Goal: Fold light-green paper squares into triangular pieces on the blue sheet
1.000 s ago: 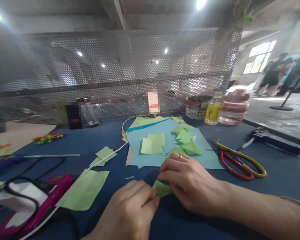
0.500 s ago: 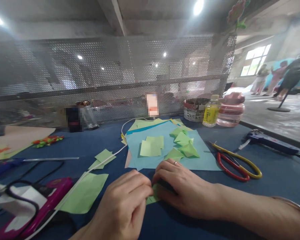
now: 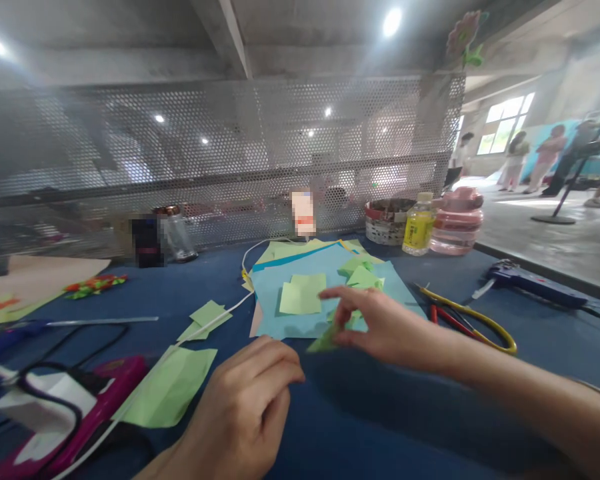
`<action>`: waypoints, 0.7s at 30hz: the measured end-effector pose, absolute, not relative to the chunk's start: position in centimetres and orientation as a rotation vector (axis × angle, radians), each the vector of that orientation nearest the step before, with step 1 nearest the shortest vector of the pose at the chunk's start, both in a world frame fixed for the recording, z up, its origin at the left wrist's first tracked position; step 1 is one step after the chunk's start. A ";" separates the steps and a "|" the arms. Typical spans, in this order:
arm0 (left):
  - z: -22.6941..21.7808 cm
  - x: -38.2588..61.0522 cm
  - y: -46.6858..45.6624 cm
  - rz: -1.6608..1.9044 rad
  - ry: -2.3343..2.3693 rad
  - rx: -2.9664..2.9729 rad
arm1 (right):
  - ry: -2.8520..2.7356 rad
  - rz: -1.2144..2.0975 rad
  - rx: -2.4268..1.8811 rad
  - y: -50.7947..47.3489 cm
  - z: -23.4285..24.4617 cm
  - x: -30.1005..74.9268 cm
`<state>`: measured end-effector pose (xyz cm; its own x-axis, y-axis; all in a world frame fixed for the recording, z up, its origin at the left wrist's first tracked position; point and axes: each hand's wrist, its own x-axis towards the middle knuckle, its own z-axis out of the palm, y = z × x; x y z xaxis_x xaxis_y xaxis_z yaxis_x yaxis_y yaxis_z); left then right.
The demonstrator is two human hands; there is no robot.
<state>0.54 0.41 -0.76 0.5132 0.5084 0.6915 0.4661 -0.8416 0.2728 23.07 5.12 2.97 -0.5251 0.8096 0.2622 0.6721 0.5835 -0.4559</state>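
Note:
My right hand is lifted above the blue cloth and pinches a small folded green paper piece between thumb and fingers, index finger stretched out toward the green squares on the light blue sheet. Folded green triangles lie just beyond that hand. Near the table's front edge, my left hand rests loosely curled, nothing visible in it.
Yellow and red scissors lie right of the sheet, a blue glue gun further right. A green paper sheet, a white cord, a pink tool and a ruler lie left. Bottles and a perforated screen stand behind. People stand far right.
My right hand rose off the table with the folded green piece and moved toward the blue sheet. My left hand let go of the piece and stayed near the front.

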 end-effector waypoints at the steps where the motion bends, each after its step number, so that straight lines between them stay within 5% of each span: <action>1: -0.8 0.5 0.4 1.263 0.861 2.687 | -2.383 0.326 -1.263 5.8 3.3 23.6; 10: -1.5 0.3 0.6 1.239 0.863 2.678 | -2.425 -0.016 -1.420 8.1 3.1 24.8; 21: -1.1 0.5 0.6 1.189 0.831 2.688 | -2.592 0.214 -1.483 8.4 7.7 28.7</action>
